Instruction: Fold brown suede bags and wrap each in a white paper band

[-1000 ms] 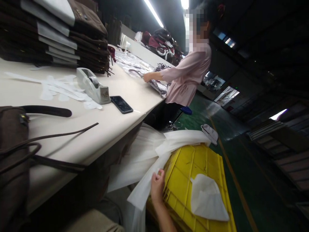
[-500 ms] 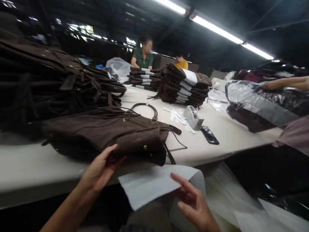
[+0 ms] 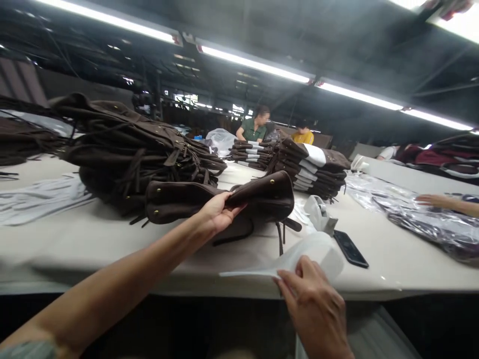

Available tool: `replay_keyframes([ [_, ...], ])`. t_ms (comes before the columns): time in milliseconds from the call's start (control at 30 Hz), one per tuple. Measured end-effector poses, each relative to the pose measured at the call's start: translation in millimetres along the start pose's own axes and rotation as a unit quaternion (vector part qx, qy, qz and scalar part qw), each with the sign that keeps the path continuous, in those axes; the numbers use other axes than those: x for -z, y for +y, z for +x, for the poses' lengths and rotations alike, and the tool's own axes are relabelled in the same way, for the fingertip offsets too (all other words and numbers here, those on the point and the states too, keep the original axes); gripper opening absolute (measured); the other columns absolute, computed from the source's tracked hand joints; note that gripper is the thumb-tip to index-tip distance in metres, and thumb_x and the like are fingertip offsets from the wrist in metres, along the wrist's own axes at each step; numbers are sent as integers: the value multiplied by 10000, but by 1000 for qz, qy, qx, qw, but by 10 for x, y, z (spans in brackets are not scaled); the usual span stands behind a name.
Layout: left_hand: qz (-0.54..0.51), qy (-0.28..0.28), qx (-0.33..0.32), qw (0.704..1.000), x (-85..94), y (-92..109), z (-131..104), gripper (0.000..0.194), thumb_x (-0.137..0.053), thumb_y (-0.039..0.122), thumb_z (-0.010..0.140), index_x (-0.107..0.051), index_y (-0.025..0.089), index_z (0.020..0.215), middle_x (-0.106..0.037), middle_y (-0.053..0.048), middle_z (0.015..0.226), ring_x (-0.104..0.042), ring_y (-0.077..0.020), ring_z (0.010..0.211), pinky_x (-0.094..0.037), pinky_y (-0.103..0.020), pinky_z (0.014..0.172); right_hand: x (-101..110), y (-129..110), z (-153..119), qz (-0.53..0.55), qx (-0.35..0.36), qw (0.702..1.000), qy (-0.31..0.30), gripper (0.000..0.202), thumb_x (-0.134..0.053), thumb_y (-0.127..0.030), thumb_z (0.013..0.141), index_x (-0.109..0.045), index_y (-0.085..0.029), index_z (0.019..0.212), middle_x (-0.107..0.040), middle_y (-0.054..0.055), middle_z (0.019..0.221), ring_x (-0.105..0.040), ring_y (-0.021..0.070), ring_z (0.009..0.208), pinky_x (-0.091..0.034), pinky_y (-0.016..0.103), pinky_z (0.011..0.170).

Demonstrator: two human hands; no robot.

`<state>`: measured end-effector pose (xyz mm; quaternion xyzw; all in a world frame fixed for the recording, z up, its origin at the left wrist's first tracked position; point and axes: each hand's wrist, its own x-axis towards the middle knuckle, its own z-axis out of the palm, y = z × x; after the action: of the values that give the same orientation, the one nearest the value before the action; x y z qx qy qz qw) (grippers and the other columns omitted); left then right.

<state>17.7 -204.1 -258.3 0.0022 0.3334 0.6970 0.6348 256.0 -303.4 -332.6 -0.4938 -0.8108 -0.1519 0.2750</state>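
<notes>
bag [image 3: 265, 194] runs longways left to right, studded bottom facing me, left hand [image 3: 219, 215] gripping its middle, right hand [image 3: 314, 299] pinching a white sheet [image 3: 312, 247] pretty tight

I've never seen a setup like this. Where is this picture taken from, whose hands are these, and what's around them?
There's no machine arm here: these are a person's own bare hands, seen by a camera worn on that person's head, looking forward and down. The left hand holds a dark brown bag; the right hand pinches a thin white sheet. On the pale table are piled brown bags, a tape dispenser and a phone. At the right edge, a co-worker's hand is near clear plastic.
</notes>
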Motion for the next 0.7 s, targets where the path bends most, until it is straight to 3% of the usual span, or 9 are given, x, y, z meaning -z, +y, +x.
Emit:
replay_keyframes([
  [100, 12, 4, 1, 1000, -11, -38, -4, 147, -505, 35, 883, -639, 88, 914, -687, -88, 787, -703, -185, 720, -637, -327, 710, 77, 373, 104, -72, -72, 992, -68, 191, -607, -400, 900, -725, -289, 799, -614, 36, 808, -617, 203, 747, -352, 295, 606],
  [233, 24, 11, 4, 1000, -9, -73, -10, 149, -491, 51, 901, -632, 96, 917, -681, -77, 769, -697, -174, 692, -637, -317, 699, -101, 727, 135, -128, -183, 959, -174, 349, -509, -324, 952, -695, -192, 688, -664, 87, 709, -618, 220, 645, -300, 311, 579],
  [300, 22, 10, 3, 1000, -45, -101, -8, 160, -479, 47, 908, -630, 96, 931, -679, -74, 767, -691, -167, 673, -636, -308, 688, -218, 729, 110, -42, -193, 961, -193, 381, -493, -317, 946, -643, -173, 627, -631, 84, 636, -580, 198, 612, -282, 302, 573],
  [367, 14, 5, 1, 1000, -115, -147, -1, 182, -460, 32, 909, -627, 90, 947, -677, -77, 769, -684, -163, 654, -634, -301, 673, -334, 620, 88, 160, -193, 937, -242, 446, -507, -405, 922, -521, -180, 537, -536, 32, 532, -495, 144, 531, -252, 272, 530],
  [400, 9, 2, 0, 1000, -162, -179, 2, 191, -452, 22, 908, -626, 87, 953, -676, -78, 770, -680, -161, 646, -633, -298, 665, -397, 537, 88, 280, -196, 895, -286, 488, -514, -480, 899, -451, -191, 511, -468, 1, 473, -433, 116, 471, -225, 257, 490],
  [467, -1, -6, -2, 1000, -265, -265, 2, 195, -449, 7, 906, -621, 84, 955, -674, -78, 773, -674, -157, 636, -630, -292, 656, -541, 340, 128, 469, -206, 773, -374, 536, -521, -592, 846, -373, -215, 496, -355, -44, 377, -307, 80, 358, -160, 241, 412],
  [533, -9, -12, -5, 1000, -359, -377, -18, 178, -459, 0, 908, -612, 85, 941, -673, -74, 771, -668, -151, 630, -629, -286, 656, -720, 131, 227, 566, -243, 666, -420, 529, -505, -553, 863, -355, -227, 474, -285, -60, 307, -226, 69, 287, -120, 235, 361],
  [633, -18, -7, -13, 1000, -407, -587, -108, 134, -482, 19, 924, -589, 97, 900, -674, -65, 769, -667, -142, 633, -629, -285, 674, -1025, -131, 448, 652, -367, 546, -377, 477, -379, -307, 965, -379, -211, 498, -245, -80, 312, -171, 57, 275, -126, 195, 335],
  [700, -24, 5, -24, 999, -340, -742, -204, 110, -506, 35, 931, -581, 101, 886, -685, -65, 794, -671, -133, 649, -629, -285, 703, -1195, -232, 592, 691, -418, 497, -318, 429, -340, -231, 1002, -453, -177, 591, -312, -89, 394, -213, 42, 306, -198, 155, 347],
])
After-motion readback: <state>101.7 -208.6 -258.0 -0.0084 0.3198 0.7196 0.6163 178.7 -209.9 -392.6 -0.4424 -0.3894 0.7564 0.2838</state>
